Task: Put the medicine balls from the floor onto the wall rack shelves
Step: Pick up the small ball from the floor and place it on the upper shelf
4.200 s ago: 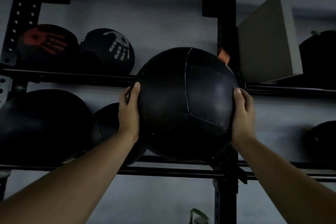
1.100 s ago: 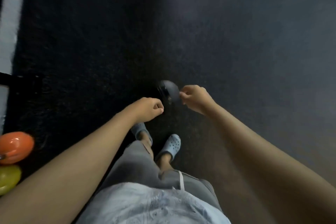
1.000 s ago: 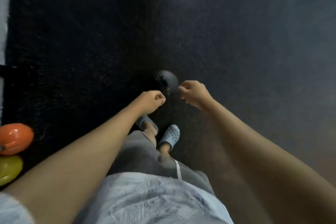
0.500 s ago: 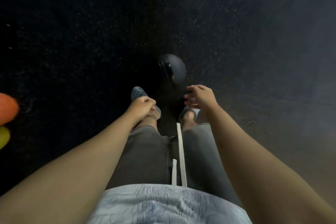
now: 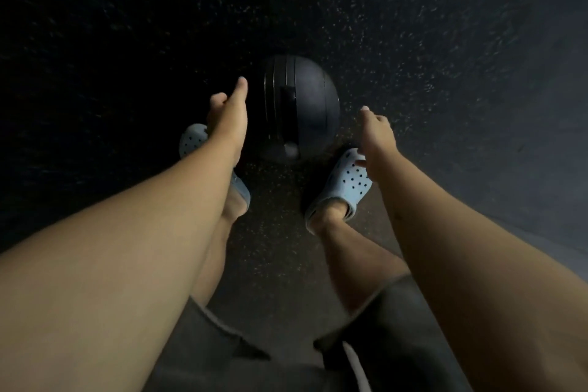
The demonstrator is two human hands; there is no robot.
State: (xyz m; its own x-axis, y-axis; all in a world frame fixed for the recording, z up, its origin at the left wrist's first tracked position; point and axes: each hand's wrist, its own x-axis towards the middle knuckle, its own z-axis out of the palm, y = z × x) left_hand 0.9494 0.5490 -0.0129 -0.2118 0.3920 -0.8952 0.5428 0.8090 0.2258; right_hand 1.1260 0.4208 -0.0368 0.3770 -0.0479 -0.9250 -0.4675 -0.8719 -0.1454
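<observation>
This looks like a gym. The floor (image 5: 413, 41) is dark speckled rubber matting, the kind laid in weight rooms, and a black medicine ball (image 5: 305, 108) rests on it between and just beyond the hands.

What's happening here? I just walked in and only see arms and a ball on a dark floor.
A person is bending over a dark medicine ball that sits on the speckled floor, just ahead of their light blue clogs. The left hand reaches along the ball's left side, the right hand is out to its right, apart from it. Both hands are open and neither grips the ball yet; it is not lifted.
</observation>
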